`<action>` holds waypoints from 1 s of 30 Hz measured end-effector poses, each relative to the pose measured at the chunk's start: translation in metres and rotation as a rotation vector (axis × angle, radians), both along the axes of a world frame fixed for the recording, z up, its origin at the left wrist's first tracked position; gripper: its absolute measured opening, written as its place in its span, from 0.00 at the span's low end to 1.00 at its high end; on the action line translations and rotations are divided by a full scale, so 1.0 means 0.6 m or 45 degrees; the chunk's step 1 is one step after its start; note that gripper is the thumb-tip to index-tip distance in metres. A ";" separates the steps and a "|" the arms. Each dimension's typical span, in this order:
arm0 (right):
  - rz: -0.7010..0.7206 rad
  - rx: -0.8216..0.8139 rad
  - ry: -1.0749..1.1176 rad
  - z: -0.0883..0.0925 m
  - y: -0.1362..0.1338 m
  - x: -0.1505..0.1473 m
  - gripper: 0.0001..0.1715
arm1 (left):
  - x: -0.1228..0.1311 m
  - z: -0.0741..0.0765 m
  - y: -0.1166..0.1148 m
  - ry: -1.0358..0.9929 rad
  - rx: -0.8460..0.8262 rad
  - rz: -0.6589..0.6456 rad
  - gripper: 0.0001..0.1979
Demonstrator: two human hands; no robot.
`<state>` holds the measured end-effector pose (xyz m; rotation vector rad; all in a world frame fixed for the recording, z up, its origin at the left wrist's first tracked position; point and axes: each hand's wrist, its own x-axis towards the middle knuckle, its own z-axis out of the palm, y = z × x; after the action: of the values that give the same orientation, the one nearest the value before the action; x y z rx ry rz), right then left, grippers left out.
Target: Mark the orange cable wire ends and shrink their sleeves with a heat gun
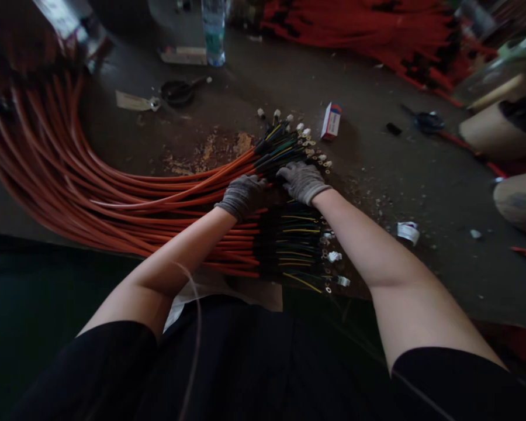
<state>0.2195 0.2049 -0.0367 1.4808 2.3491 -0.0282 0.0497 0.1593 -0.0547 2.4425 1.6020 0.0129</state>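
Both my hands wear grey knit gloves. My left hand (242, 196) is curled down over a bundle of orange cables (114, 193) near where the black sleeves start. My right hand (301, 181) is closed over the same bundle just right of it, at the stripped ends (289, 149) with green, yellow and black wires, ring terminals and white connectors. A second layer of cable ends (300, 245) lies nearer me, under my wrists. The cables sweep away to the left in a wide curve across the dark worktable (377, 175).
A small red and white box (331, 121) lies beyond the cable ends. A plastic bottle (213, 29) stands at the back. A black tool (179, 91) and paper tag (131, 101) lie left of it. Red cable heaps (377, 29) fill the back right. Cardboard rolls (504, 126) sit right.
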 end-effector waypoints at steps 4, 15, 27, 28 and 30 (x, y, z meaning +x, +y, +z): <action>0.017 0.070 0.071 0.019 -0.031 0.010 0.20 | -0.007 -0.017 -0.010 -0.155 0.039 0.013 0.23; 0.168 0.241 0.052 0.011 -0.074 0.034 0.17 | -0.014 -0.074 0.004 -0.934 0.113 -0.119 0.15; -0.027 0.108 -0.064 0.007 0.024 0.012 0.24 | -0.008 0.002 -0.027 0.082 0.071 0.076 0.20; 0.003 0.109 -0.093 0.008 0.029 0.010 0.23 | -0.008 -0.001 -0.025 0.083 0.106 0.117 0.21; 0.051 0.128 -0.112 0.017 0.025 0.014 0.22 | -0.011 -0.011 -0.022 0.065 0.119 0.118 0.21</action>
<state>0.2282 0.2200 -0.0267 1.4496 2.3394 0.1646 0.0433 0.1460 -0.0611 2.4541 1.7734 0.0415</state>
